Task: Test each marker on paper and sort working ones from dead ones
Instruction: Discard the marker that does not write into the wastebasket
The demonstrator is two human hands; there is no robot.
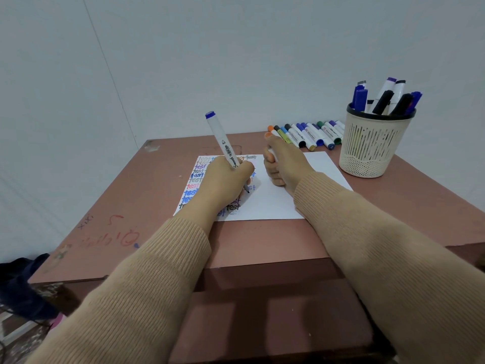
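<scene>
- Fingers of my left hand [223,179] grip the blue-ended marker [220,137], its tip on the paper [275,203].
- Fingers of my right hand [284,164] curl round a small white piece [272,155].
- The scribbled pink counter [147,195] meets a pale wall [236,61]; a marker row [309,134] lies beside a full cup [367,148].

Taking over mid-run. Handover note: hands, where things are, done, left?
Left hand grips a blue-ended marker, tip on the paper. Right hand curls round a white piece, likely the cap.
Row of markers lies at the far edge of the table; more stand in the cup.
Done: many "test" words written.
Left: finish this marker, sort it, test any untested ones. Which group is working, I cannot tell.
</scene>
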